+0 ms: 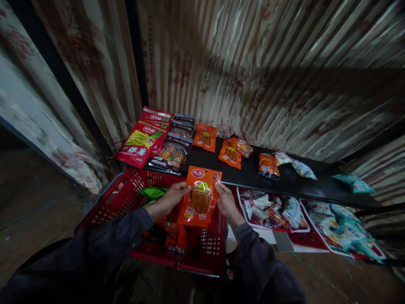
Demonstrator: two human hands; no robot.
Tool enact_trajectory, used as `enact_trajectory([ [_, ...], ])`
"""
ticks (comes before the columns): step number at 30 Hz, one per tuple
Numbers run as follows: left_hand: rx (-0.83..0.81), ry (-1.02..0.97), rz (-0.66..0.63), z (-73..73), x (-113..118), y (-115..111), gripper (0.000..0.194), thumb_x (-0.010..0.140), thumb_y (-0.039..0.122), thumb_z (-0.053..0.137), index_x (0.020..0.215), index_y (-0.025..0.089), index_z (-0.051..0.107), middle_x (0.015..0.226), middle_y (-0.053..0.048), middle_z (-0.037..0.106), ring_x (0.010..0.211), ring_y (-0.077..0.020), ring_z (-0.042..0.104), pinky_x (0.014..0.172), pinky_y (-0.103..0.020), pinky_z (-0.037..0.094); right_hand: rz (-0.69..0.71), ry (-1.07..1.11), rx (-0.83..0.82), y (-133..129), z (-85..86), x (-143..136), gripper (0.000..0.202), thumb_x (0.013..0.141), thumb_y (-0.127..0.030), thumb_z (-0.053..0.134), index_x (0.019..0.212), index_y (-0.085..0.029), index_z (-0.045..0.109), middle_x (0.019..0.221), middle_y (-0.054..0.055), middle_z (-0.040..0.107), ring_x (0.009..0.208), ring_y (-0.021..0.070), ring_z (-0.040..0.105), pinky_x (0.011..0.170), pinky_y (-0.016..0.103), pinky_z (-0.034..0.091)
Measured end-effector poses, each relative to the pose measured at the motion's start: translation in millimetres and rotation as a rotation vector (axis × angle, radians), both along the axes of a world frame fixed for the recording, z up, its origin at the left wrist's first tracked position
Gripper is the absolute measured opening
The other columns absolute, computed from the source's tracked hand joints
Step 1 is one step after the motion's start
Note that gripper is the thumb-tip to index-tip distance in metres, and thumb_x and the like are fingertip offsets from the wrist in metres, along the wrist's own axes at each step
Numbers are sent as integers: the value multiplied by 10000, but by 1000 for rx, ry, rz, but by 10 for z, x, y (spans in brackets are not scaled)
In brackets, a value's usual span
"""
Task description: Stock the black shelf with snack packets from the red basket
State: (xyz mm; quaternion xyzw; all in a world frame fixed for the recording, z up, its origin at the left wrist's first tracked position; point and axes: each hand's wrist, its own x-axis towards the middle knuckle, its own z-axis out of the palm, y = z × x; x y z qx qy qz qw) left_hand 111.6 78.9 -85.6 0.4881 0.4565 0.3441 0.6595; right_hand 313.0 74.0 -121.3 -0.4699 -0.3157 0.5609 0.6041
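Between my two hands, an orange snack packet (200, 202) is held up with its printed front towards me. My left hand (172, 197) pinches its left edge, and my right hand (226, 202) grips the right edge near the top. Below the packet sits a red shopping basket (152, 252) with a green packet (153, 193) and several orange packets inside, partly hidden by my arms. On the black shelf (202, 162) just beyond, similar orange packets (205, 137) lie flat, one of them overlapping another orange bag (242, 145).
Red bags (145, 141) and dark potato-chip bags (172, 154) are stacked at the shelf's left end. Farther right lie a small orange bag (268, 165), white packets (302, 169) and a teal packet (353, 183). Under the shelf are red trays of packets (275, 211). Curtains (221, 63) hang behind.
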Motion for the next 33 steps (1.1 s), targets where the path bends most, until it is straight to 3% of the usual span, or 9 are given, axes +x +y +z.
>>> enact_trajectory([
  [5,52,-59,65,74,16,24,457,763,522,664,1002,132,683,1000,-62,755,939,-234,677,849,-335,518,82,52,-17,-84,26,-50,347,662,-435,800,906,-212,694,886,39,762,875,222,711,791,354,561],
  [14,-4,-134,212,151,-22,105,494,685,541,727,997,159,697,1012,-50,757,1041,-263,647,890,-340,502,271,81,-42,-269,43,-165,362,661,-373,792,986,-240,700,1009,41,760,982,235,696,879,389,529],
  [23,-35,-253,328,287,-96,162,552,554,516,824,963,165,703,1066,-76,748,1100,-277,634,946,-359,467,360,151,-88,-314,75,-225,399,597,-354,856,951,-240,711,953,30,768,976,253,699,877,398,535],
  [33,-69,-276,328,420,-108,154,400,526,413,831,826,174,717,880,-53,769,885,-241,693,846,-339,495,360,205,-69,-323,45,-221,333,623,-327,862,919,-243,733,930,28,771,935,231,708,884,375,531],
])
